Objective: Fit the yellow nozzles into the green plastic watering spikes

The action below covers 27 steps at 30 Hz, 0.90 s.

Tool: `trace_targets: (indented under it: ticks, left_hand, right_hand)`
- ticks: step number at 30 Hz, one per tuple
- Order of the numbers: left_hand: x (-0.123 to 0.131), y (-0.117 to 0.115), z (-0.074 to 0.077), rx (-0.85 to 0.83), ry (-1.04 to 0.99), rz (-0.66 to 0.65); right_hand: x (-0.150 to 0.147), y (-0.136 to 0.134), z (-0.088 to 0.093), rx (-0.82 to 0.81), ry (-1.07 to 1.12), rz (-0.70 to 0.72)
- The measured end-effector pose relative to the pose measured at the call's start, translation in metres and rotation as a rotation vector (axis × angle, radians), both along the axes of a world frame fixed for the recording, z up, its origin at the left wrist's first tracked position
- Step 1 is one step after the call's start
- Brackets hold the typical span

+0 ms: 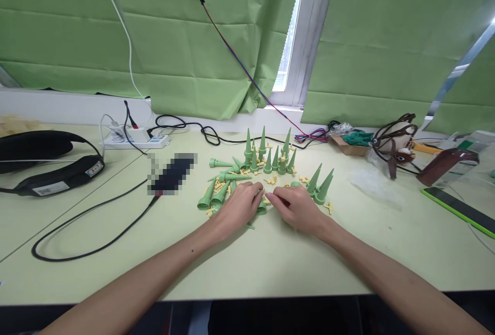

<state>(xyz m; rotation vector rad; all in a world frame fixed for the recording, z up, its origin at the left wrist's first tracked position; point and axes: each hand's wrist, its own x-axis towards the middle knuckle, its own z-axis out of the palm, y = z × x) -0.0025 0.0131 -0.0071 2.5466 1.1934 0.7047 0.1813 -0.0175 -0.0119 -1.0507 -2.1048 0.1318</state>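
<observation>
My left hand (242, 205) and my right hand (297, 207) are close together over the table, each closed in a pinch with the fingertips facing. Whatever they pinch is too small and too covered to name. Around them are green plastic cone spikes: several stand upright behind, such as the tall spike (286, 144), and others lie on their sides by my left hand, such as the fallen spike (207, 197). Two upright spikes (323, 190) are just right of my right hand. Small yellow plastic fittings (273, 180) are scattered among them.
A phone-like dark device (170, 175) with a black cable lies left, near a power strip (137, 140). Black padded straps (58, 178) are far left. At right are a clear plastic bag (375, 185), a brown bottle (446, 166), a green-edged phone (460, 210) and a cardboard box (348, 146).
</observation>
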Motion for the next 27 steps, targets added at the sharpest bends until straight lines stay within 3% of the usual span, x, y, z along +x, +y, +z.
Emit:
trace_targets:
  ticks: [15, 27]
  left_hand:
    - [0.001, -0.011, 0.006, 0.029, 0.054, -0.016]
    - [-0.001, -0.009, 0.002, 0.063, 0.062, -0.024]
  right_hand:
    - [0.001, 0.000, -0.001, 0.045, 0.035, 0.012]
    - [0.010, 0.007, 0.005, 0.091, -0.003, -0.095]
